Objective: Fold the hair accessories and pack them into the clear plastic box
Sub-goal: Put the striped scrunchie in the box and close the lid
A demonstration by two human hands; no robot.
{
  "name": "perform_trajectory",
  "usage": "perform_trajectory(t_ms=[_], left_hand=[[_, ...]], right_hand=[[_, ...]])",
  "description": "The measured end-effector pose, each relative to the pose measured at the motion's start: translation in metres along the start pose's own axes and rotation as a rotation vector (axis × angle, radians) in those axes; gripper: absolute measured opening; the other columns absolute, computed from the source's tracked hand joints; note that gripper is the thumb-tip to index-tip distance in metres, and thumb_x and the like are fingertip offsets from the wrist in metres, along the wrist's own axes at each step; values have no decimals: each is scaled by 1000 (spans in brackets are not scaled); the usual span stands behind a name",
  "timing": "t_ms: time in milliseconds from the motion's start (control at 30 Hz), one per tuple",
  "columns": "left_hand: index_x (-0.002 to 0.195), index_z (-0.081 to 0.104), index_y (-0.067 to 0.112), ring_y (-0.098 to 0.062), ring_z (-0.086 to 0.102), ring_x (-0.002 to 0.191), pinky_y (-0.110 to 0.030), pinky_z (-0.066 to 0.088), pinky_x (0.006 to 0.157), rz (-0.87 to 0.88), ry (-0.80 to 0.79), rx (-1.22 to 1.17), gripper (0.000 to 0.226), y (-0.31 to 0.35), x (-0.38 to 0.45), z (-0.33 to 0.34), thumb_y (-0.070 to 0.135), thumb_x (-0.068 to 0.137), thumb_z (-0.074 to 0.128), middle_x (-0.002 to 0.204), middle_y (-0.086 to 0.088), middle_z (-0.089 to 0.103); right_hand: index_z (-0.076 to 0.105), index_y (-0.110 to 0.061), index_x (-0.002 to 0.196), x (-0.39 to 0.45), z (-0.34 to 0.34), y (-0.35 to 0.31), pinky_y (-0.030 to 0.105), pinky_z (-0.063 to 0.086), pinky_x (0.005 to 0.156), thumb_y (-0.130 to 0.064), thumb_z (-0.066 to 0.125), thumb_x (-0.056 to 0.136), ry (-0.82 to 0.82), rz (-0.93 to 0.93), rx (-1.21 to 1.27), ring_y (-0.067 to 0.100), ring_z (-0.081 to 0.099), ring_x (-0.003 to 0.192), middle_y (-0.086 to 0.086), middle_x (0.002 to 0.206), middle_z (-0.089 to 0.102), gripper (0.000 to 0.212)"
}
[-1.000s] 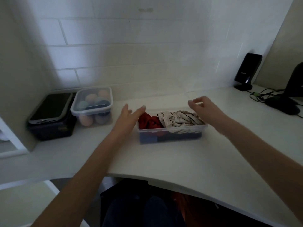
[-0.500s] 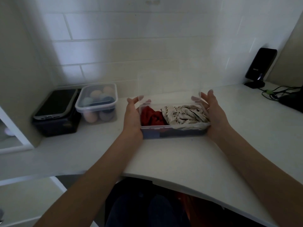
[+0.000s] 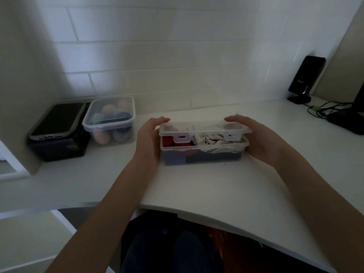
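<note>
The clear plastic box point(image 3: 202, 154) stands on the white desk, holding a red fabric piece point(image 3: 167, 140) at its left and a white striped fabric piece point(image 3: 218, 141) at its right, with dark fabric beneath. Its hinged clear lid point(image 3: 204, 128) lies tilted down over the contents, front edge raised a little above the rim, two latches hanging. My left hand point(image 3: 149, 138) cups the box's left end, fingers curled over the lid's left edge. My right hand point(image 3: 256, 134) cups the right end, fingers curled over the lid's right edge.
A lidded clear container point(image 3: 110, 121) of coloured egg-shaped sponges sits at the left, beside a black box point(image 3: 57, 140) with a dark phone-like slab on top. A black speaker point(image 3: 305, 77), cables point(image 3: 323, 110) and a monitor base stand at the far right. The desk edge point(image 3: 197, 209) curves near me.
The lid, upright behind the box half a second ago, has swung forward and down over the contents. Both hands moved from the box's sides onto the lid's ends.
</note>
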State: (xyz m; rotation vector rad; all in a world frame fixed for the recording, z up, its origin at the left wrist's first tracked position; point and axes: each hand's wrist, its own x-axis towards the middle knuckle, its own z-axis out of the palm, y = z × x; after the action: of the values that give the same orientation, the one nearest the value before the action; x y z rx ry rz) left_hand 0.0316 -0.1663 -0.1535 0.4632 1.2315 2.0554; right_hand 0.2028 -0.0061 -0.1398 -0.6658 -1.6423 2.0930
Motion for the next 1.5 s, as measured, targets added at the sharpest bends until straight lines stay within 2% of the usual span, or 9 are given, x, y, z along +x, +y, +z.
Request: perform_trajectory(t_ms=[133, 367, 600, 800, 900, 967, 1100, 1333, 1500], left_hand=[[117, 49, 23, -18, 62, 77, -24, 55, 59, 13, -31, 366, 41, -6, -6, 1, 6, 81, 55, 94, -2, 61], [119, 54, 20, -25, 63, 92, -36, 50, 90, -19, -231, 222, 59, 1, -4, -17, -5, 66, 64, 105, -13, 62], [111, 61, 24, -24, 64, 101, -27, 57, 82, 6, -288, 346, 39, 2, -6, -23, -1, 81, 60, 119, -12, 59], [110, 68, 24, -11, 18, 143, -43, 10, 120, 571, -27, 1015, 27, -12, -10, -18, 33, 86, 61, 150, 0, 36], [123, 61, 19, -7, 23, 138, -40, 2, 119, 796, -132, 1345, 57, -19, -11, -19, 53, 77, 56, 142, -1, 49], [120, 63, 17, -12, 37, 134, -37, 5, 118, 868, -121, 1412, 55, -20, -11, -19, 51, 79, 55, 132, -2, 58], [110, 70, 14, -19, 62, 111, -15, 25, 108, 931, -102, 1358, 42, -19, -15, -12, 41, 82, 54, 113, -4, 71], [96, 74, 15, -21, 72, 88, -28, 56, 75, 1139, 33, 1669, 29, -27, -15, -2, 18, 78, 52, 97, -3, 76], [124, 58, 9, -35, 64, 106, -54, 49, 92, 888, 53, 2099, 51, -38, -6, 5, 35, 82, 46, 120, -13, 66]], right_hand=[[50, -30, 130, -6, -10, 1, 20, 55, 71, -15, 60, 76, -167, 7, -161, 14, 69, 88, 3, 120, 62, 57], [44, -33, 137, -3, -12, 4, 22, 56, 84, -7, 59, 80, -175, -17, -139, 16, 67, 99, 3, 127, 62, 65], [44, -33, 136, -4, -6, 2, 23, 57, 79, -7, 62, 75, -188, -17, -111, 21, 67, 104, 2, 125, 61, 69], [67, -26, 107, 7, 13, 29, -1, 32, 91, -19, 49, 94, 313, -506, -719, 8, 48, 123, -2, 128, 58, 23], [65, -27, 118, 9, 14, 34, 23, 26, 111, -40, 50, 91, 334, -612, -987, 7, 32, 137, -4, 154, 31, 33], [58, -32, 126, 6, 10, 31, 42, 11, 119, -58, 46, 82, 281, -611, -1192, 9, 23, 143, -6, 155, 30, 53], [47, -31, 136, 3, 6, 25, 44, 3, 119, -62, 44, 79, 205, -668, -1429, 8, 26, 143, -8, 146, 45, 65], [61, -18, 125, 13, 26, 42, 37, 31, 109, -30, 47, 89, 335, -826, -1497, 28, 56, 122, 5, 129, 63, 41], [54, -21, 130, 25, 51, 58, 44, 13, 111, -23, 38, 87, 450, -820, -1585, 32, 50, 127, 8, 132, 59, 46]])
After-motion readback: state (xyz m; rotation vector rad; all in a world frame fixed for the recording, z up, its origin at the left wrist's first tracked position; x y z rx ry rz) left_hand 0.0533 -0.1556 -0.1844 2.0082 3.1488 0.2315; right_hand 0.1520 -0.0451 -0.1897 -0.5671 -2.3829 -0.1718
